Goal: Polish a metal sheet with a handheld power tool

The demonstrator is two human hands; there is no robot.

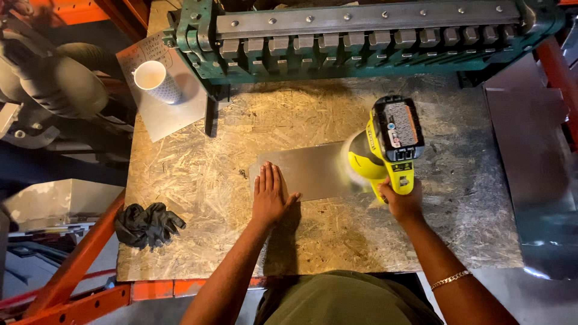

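A flat grey sheet of metal lies on the chipboard bench top. My left hand presses flat on the sheet's near left corner, fingers together. My right hand grips the handle of a yellow cordless power tool with a black battery pack on top. The tool's round head rests on the sheet's right end and looks blurred.
A green sheet-metal bending machine spans the back of the bench. A white paper cup stands on a small sheet at the back left. Black gloves lie crumpled near the front left edge. More metal sheets sit at the right. Orange rack beams run below left.
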